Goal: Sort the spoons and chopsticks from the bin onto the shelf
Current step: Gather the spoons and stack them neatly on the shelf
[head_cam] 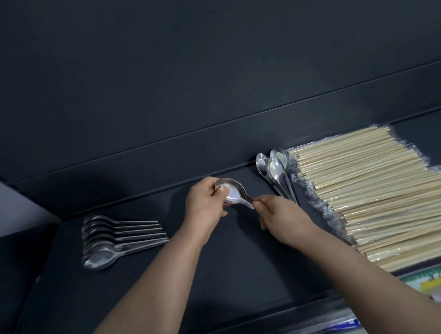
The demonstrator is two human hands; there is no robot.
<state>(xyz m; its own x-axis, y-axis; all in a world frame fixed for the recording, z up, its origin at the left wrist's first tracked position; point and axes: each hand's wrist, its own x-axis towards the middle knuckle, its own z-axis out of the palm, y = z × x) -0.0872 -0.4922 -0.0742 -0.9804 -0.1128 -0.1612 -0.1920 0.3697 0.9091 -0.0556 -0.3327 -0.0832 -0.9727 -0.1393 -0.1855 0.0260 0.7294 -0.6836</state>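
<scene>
Both hands hold a small stack of metal spoons above the dark shelf.

The left hand (204,204) cups the bowls of the held spoons (234,194), fingers closed around them; the right hand (279,215) pinches the handle ends. The spoons are shiny steel, nested, and tilted. To the left, a row of spoons (117,237) lies overlapped on the shelf (226,276), handles pointing right. To the right, a few more spoons (276,172) rest just beside plastic-wrapped pale chopsticks (382,197).
</scene>
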